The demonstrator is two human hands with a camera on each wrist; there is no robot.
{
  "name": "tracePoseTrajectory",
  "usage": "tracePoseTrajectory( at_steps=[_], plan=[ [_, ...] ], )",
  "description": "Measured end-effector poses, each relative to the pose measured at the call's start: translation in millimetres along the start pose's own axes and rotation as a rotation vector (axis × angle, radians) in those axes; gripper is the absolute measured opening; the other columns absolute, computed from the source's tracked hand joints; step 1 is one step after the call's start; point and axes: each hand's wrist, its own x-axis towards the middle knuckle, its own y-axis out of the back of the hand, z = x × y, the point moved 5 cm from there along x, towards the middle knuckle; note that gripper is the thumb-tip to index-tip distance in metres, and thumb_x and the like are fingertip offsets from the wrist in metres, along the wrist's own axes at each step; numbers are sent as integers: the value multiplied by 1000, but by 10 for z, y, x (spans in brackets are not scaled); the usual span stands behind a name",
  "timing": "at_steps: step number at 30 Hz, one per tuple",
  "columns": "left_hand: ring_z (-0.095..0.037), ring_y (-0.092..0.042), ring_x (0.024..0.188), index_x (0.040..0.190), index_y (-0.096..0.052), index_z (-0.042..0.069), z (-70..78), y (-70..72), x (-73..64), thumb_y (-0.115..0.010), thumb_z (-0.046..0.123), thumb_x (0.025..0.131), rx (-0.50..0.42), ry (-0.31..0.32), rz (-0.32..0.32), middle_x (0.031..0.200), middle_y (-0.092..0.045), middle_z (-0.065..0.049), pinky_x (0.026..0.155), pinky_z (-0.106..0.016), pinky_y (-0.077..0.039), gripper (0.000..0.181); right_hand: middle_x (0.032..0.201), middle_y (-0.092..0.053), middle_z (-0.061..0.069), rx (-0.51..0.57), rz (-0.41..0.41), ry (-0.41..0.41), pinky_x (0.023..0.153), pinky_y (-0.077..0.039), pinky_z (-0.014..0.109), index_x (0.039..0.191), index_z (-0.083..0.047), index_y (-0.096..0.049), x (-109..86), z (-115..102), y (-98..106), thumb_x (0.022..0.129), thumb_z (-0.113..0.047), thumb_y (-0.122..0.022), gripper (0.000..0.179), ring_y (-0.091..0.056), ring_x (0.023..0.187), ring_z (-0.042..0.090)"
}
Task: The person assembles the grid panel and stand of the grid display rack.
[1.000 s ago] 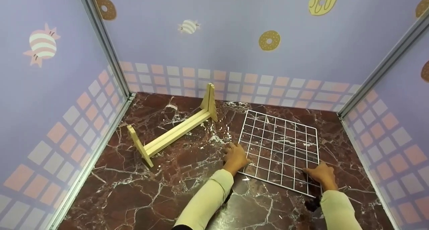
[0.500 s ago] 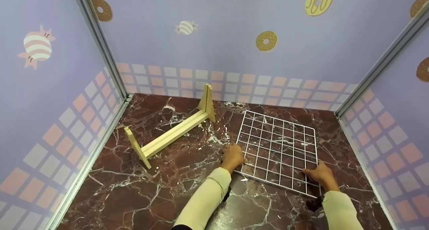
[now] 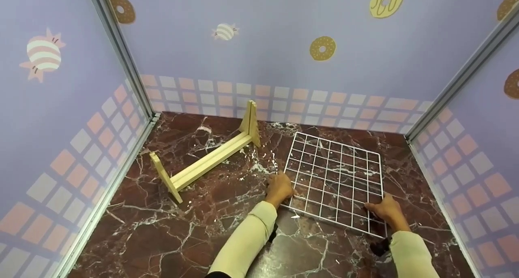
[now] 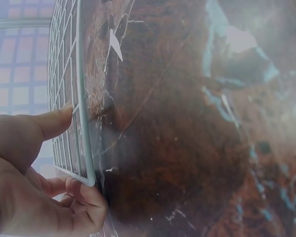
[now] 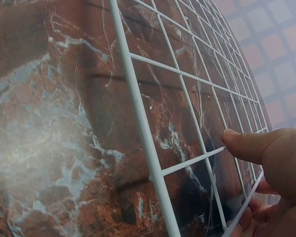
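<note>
A white wire grid panel (image 3: 339, 180) lies nearly flat, low over the marbled surface, on the right of the head view. My left hand (image 3: 279, 187) grips its left edge near the front corner; in the left wrist view the thumb presses the top wires and the fingers curl under the frame (image 4: 83, 108). On the opposite edge my right hand (image 3: 387, 209) holds the panel too. The right wrist view shows that thumb (image 5: 241, 144) on top of the wires, with fingers curled beneath the outer rod.
A pale wooden stand (image 3: 213, 161) with two upright end pieces and a crossbar stands left of the panel. White flecks and a small white scrap (image 3: 295, 217) lie on the dark red marbled surface (image 3: 162, 233). Patterned lilac walls (image 3: 263, 47) enclose the back and sides.
The left hand has shifted very slightly, its fingers now tucked further around the panel's edge. Panel, right hand and wooden stand look nearly the same, apart from a small shift of the head view.
</note>
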Motion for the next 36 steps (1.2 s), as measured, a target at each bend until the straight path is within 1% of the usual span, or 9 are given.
tracePoseTrajectory(
  at_steps=[6, 10, 13, 16, 23, 27, 31, 33, 36],
  plan=[
    [-42, -58, 116, 122, -55, 1, 2, 55, 53, -94, 26, 70, -1, -19, 14, 124, -57, -28, 89, -54, -58, 70, 135, -44, 47, 18, 15, 12, 105, -43, 64, 147, 18, -22, -3, -86, 12, 91, -32, -72, 90, -47, 123, 58],
    [-42, -60, 116, 127, -52, 2, 10, 122, 76, -94, 23, 71, -19, -27, 40, 123, -56, -27, 89, -54, -58, 72, 143, -37, 48, 50, 33, 30, 112, -37, 67, 153, 14, -15, 12, -154, 21, 89, -28, -75, 98, -39, 132, 62],
    [-42, -61, 115, 128, -51, 2, 13, 178, 87, -94, 22, 70, -27, -35, 64, 121, -57, -27, 87, -53, -59, 75, 145, -34, 49, 66, 51, 38, 115, -35, 67, 154, 11, -13, 29, -202, 30, 86, -25, -77, 100, -37, 134, 62],
    [-42, -61, 115, 125, -52, 2, 10, 225, 92, -94, 22, 70, -35, -45, 80, 121, -56, -26, 86, -53, -60, 73, 143, -37, 49, 63, 68, 49, 112, -37, 67, 155, 11, -13, 35, -250, 41, 85, -24, -77, 101, -40, 132, 62],
    [-40, -60, 115, 131, -46, 7, -18, 293, 114, -93, 19, 71, -106, -56, 103, 122, -53, -23, 87, -53, -59, 78, 135, -42, 52, 52, 126, 87, 110, -39, 67, 155, 11, -11, 36, -348, 70, 82, -22, -80, 105, -45, 126, 63],
    [-41, -61, 114, 130, -44, 8, -4, 367, 107, -93, 19, 72, -117, -93, 144, 121, -55, -24, 86, -53, -59, 77, 136, -40, 54, 82, 161, 112, 113, -36, 68, 156, 11, -6, 26, -414, 117, 82, -20, -81, 110, -42, 128, 65],
    [-44, -61, 112, 129, -44, 6, 34, 436, 116, -92, 19, 73, -121, -149, 187, 119, -56, -26, 89, -52, -58, 75, 140, -35, 54, 114, 208, 125, 116, -32, 68, 157, 10, -1, 12, -480, 185, 80, -18, -82, 115, -38, 132, 65],
    [-44, -60, 113, 130, -44, 5, 52, 464, 121, -91, 19, 73, -124, -166, 201, 120, -55, -27, 90, -52, -57, 75, 142, -36, 52, 140, 239, 128, 117, -31, 67, 159, 7, -1, -3, -509, 216, 80, -17, -83, 116, -39, 134, 63],
    [-44, -58, 115, 129, -43, 6, 73, 502, 126, -91, 21, 74, -118, -182, 223, 122, -55, -27, 92, -51, -57, 74, 140, -43, 48, 174, 298, 139, 115, -35, 66, 160, 1, -5, -33, -564, 259, 79, -15, -84, 115, -44, 132, 60]
  ],
)
